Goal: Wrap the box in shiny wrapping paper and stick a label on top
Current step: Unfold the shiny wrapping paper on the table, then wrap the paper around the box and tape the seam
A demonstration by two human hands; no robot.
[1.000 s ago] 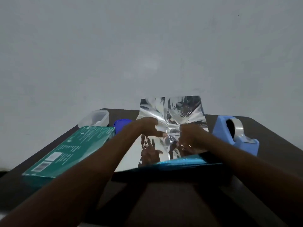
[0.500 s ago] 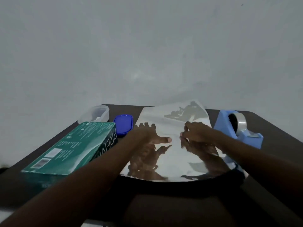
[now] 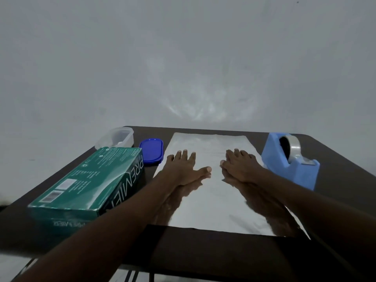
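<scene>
Hands: left hand (image 3: 184, 169) and right hand (image 3: 240, 166) spread flat, empty, pressing silver wrapping paper (image 3: 211, 202) on worktop (image 3: 203, 251) | Box: green box (image 3: 87, 182) left of sheet, unwrapped | Advice: smooth outward, then centre box.

Green box (image 3: 87, 180): "PREMIER" on end face, apparently; barcode label and small print on top unreadable.

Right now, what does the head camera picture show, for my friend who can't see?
Two hands, left and right, press flat on shiny paper spread over a dark table. A green box lies left; a blue tape holder stands right.
</scene>
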